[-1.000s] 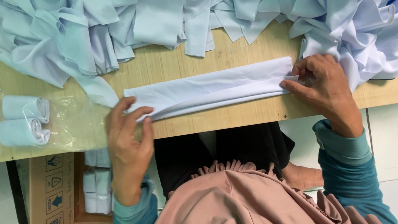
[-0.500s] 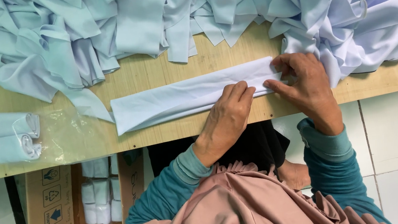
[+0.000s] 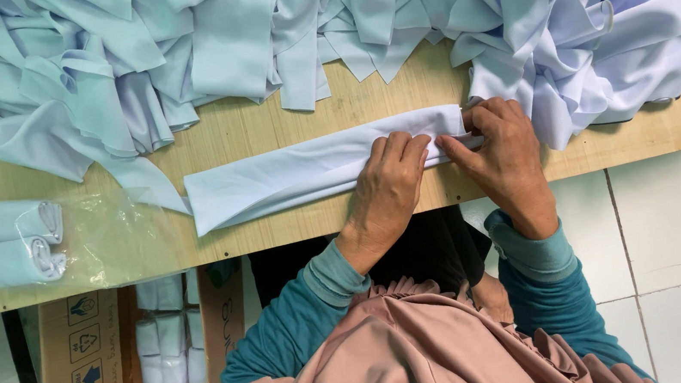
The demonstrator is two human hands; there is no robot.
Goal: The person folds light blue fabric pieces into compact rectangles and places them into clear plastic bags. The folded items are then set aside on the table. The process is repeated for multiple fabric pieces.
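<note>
Folded pale-blue cloth strip [image 3: 312,173] lies flat along the near edge of your wooden table [image 3: 280,121], running from 9 to 3 o'clock. Your left hand [image 3: 387,186] presses on its right end, fingers together and flat. At 3 o'clock of it, your right hand [image 3: 505,154] pinches that end, thumb and fingers clamped on the cloth.

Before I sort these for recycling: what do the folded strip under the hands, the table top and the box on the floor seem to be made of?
The folded strip looks like thin, smooth woven cloth, pale blue: it creases softly. The table top looks like wood-grain board, matt, with screw heads near its edge. The box looks like brown cardboard, with printed symbols.
</note>
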